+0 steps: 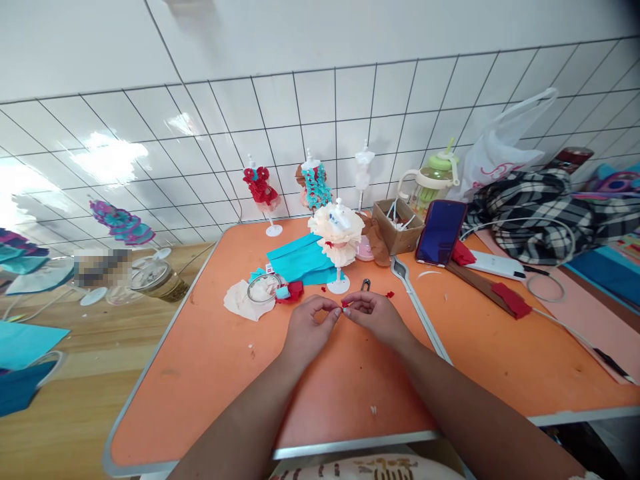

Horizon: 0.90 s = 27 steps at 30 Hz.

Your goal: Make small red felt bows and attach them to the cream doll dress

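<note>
My left hand (313, 325) and my right hand (374, 316) meet over the orange table, fingertips pinched together. Between them is a tiny piece of red paper (345, 305), mostly hidden by the fingers. Just behind stands a small white mannequin stand dressed in cream ruffles (338, 230). Turquoise paper sheets (300, 261) lie behind my left hand, near a cream paper piece (243, 300) with a ring-shaped roll (265, 288) on it. A red scrap (291, 293) rests beside the roll. Behind my right hand lies a small dark metal clip-like tool (366, 285).
Dressed mannequins in red (261, 190) and turquoise (316, 185) and a bare white one (363, 175) stand along the tiled wall. At the right are a cardboard box (395, 233), a propped phone (441, 233), a green-lidded jug (436, 175) and plaid cloth (535, 213).
</note>
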### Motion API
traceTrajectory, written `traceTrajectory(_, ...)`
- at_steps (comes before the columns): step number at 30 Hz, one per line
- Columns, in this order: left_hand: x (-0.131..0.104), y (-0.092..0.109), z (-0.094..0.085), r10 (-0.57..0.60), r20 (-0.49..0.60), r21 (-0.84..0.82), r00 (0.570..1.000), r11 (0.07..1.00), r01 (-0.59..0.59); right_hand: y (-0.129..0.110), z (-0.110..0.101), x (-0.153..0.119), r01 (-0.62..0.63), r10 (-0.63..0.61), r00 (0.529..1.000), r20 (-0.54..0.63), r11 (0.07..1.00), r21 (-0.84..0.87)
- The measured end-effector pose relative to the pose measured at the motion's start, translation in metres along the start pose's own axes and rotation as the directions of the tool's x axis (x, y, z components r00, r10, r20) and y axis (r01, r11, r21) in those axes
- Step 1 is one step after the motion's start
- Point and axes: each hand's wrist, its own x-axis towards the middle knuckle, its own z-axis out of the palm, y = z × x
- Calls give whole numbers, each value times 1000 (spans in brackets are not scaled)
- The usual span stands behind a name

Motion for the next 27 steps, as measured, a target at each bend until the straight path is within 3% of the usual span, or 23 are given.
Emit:
traceTrajectory(15,-1,5,-1,65,49,43,997,997,-67,6,2,3,21,-23,999,-26,999,-44)
traceTrajectory(27,2,-1,1,-52,43,-107,998,993,56,4,3,0,56,-56,998,33,998,3)
